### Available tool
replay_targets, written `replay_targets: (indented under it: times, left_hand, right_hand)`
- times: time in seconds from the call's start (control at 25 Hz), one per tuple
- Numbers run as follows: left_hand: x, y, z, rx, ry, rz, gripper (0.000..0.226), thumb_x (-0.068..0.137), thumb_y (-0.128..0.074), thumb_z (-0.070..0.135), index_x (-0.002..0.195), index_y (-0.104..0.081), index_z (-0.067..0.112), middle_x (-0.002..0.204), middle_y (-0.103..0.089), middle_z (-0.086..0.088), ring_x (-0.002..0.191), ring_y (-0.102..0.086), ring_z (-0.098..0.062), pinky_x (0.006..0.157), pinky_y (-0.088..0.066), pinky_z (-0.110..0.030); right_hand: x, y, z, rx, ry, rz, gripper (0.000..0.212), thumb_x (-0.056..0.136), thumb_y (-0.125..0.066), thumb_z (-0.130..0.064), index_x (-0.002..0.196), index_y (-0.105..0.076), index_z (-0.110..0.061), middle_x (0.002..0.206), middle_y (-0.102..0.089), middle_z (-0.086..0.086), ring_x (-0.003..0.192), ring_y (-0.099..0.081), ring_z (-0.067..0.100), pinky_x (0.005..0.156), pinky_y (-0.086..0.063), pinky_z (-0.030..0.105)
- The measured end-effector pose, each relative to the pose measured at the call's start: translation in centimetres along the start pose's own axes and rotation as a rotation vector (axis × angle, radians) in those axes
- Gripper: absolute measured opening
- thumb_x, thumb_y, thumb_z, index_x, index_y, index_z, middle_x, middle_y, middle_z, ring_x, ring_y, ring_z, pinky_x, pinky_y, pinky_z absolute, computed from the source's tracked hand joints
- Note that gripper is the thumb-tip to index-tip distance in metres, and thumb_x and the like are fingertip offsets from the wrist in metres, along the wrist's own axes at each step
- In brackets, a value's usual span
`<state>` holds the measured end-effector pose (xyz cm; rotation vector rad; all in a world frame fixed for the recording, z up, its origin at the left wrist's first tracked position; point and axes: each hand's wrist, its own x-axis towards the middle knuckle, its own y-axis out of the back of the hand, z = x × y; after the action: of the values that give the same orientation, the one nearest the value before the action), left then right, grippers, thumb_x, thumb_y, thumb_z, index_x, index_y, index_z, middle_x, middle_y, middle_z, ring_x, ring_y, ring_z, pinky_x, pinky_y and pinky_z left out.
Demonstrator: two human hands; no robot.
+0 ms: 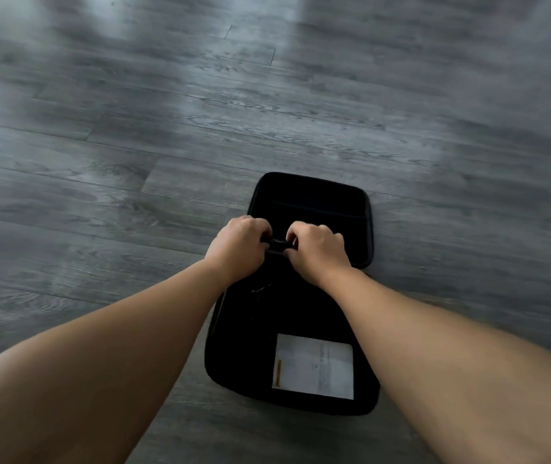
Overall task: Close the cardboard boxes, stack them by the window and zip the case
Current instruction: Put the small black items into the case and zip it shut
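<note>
Black case (pixel 311 202), open on floor (pixel 100 145): our left hand (pixel 239 247) and right hand (pixel 316 252) pinch its handle (pixel 278 243), 12 o'clock of paper (pixel 314 365).

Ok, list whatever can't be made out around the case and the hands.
Head view only:
- Dark item between left hand and right hand: curled fingers hide most of it.
- Case middle: covered by hands and forearms.
- Paper text: too small and blurred.
- Cardboard boxes, window: outside the frame.
</note>
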<state>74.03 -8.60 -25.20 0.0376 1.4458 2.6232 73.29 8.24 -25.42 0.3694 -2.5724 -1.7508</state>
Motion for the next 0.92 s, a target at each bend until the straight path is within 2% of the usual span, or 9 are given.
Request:
replay_targets:
  times: [0.16, 0.32, 0.44, 0.52, 0.6, 0.72, 0.84, 0.88, 0.92]
  left_hand:
    - [-0.7, -2.7, 3.2, -0.04, -0.046, -0.13, 0.026, 0.082, -0.061, 0.007, 0.103, -0.073, 0.016, 0.099, -0.071, -0.005, 0.096, -0.065, -0.024, 0.085, -0.054, -0.038]
    - [-1.1, -4.8, 4.2, -0.031, -0.065, -0.273, 0.03, 0.081, -0.06, 0.007, 0.108, -0.072, 0.016, 0.1, -0.069, -0.002, 0.094, -0.066, -0.019, 0.085, -0.056, -0.034]
    - [-0.4, -4.7, 3.6, -0.04, -0.017, -0.245, 0.019, 0.084, -0.061, 0.011, 0.095, -0.073, 0.019, 0.094, -0.069, 0.002, 0.088, -0.065, -0.016, 0.08, -0.056, -0.031]
    - [0.1, -3.9, 2.9, -0.038, 0.009, -0.189, 0.014, 0.083, -0.06, 0.011, 0.082, -0.072, 0.019, 0.083, -0.068, 0.004, 0.081, -0.066, -0.016, 0.076, -0.057, -0.033]
    - [0.8, -3.1, 2.0, -0.025, 0.032, -0.12, 0.012, 0.081, -0.06, 0.013, 0.079, -0.071, 0.017, 0.077, -0.065, 0.006, 0.077, -0.064, -0.018, 0.072, -0.056, -0.035]
    - [2.2, -2.3, 0.3, 0.027, 0.135, 0.019, 0.007, 0.08, -0.063, 0.018, 0.087, -0.065, 0.018, 0.087, -0.056, 0.003, 0.085, -0.057, -0.022, 0.073, -0.048, -0.035]
    - [3.8, -1.7, -1.5, 0.012, 0.319, 0.09, 0.029, 0.081, -0.062, 0.015, 0.11, -0.065, 0.012, 0.106, -0.058, -0.009, 0.101, -0.056, -0.03, 0.084, -0.047, -0.038]
    - [4.2, -1.7, -2.0, -0.036, 0.386, 0.081, 0.03, 0.081, -0.061, 0.011, 0.11, -0.065, 0.007, 0.105, -0.062, -0.011, 0.101, -0.058, -0.032, 0.084, -0.05, -0.039]
    - [4.4, -1.9, -2.3, -0.095, 0.439, 0.055, 0.023, 0.08, -0.06, 0.007, 0.102, -0.064, 0.004, 0.097, -0.065, -0.012, 0.094, -0.061, -0.033, 0.079, -0.052, -0.039]
  right_hand:
    - [-3.3, 0.4, 4.0, 0.064, -0.145, -0.054, 0.012, 0.085, -0.069, -0.032, 0.093, -0.061, -0.032, 0.091, -0.066, -0.006, 0.094, -0.062, 0.023, 0.088, -0.047, 0.04]
    - [-5.1, 0.2, 7.0, 0.096, -0.185, -0.095, 0.017, 0.084, -0.075, -0.032, 0.092, -0.06, -0.03, 0.09, -0.063, -0.006, 0.084, -0.063, 0.019, 0.077, -0.056, 0.039]
    - [-5.3, 0.3, 8.0, 0.128, -0.191, -0.098, 0.021, 0.084, -0.077, -0.037, 0.085, -0.058, -0.028, 0.085, -0.062, -0.006, 0.076, -0.062, 0.015, 0.066, -0.055, 0.034]
    - [-5.2, 0.4, 8.4, 0.168, -0.226, -0.026, 0.024, 0.084, -0.074, -0.041, 0.077, -0.057, -0.026, 0.076, -0.061, -0.007, 0.069, -0.06, 0.012, 0.058, -0.05, 0.029]
    - [-4.8, 0.7, 9.0, 0.17, -0.255, 0.059, 0.025, 0.086, -0.069, -0.043, 0.075, -0.056, -0.024, 0.073, -0.06, -0.008, 0.067, -0.059, 0.012, 0.056, -0.044, 0.028]
    - [-3.0, 1.4, 9.8, 0.136, -0.319, 0.165, 0.022, 0.089, -0.069, -0.038, 0.086, -0.058, -0.02, 0.09, -0.054, -0.005, 0.079, -0.056, 0.018, 0.065, -0.04, 0.03]
    - [-0.9, 1.8, 10.3, 0.152, -0.478, 0.187, 0.026, 0.086, -0.073, -0.033, 0.104, -0.06, -0.019, 0.111, -0.052, 0.002, 0.096, -0.056, 0.024, 0.074, -0.042, 0.031]
    - [-0.3, 1.8, 10.3, 0.165, -0.542, 0.178, 0.033, 0.085, -0.074, -0.031, 0.112, -0.06, -0.019, 0.117, -0.054, 0.005, 0.103, -0.056, 0.026, 0.077, -0.043, 0.032]
    - [0.0, 1.7, 10.4, 0.187, -0.595, 0.161, 0.041, 0.084, -0.075, -0.029, 0.12, -0.059, -0.019, 0.121, -0.057, 0.006, 0.109, -0.057, 0.028, 0.078, -0.042, 0.031]
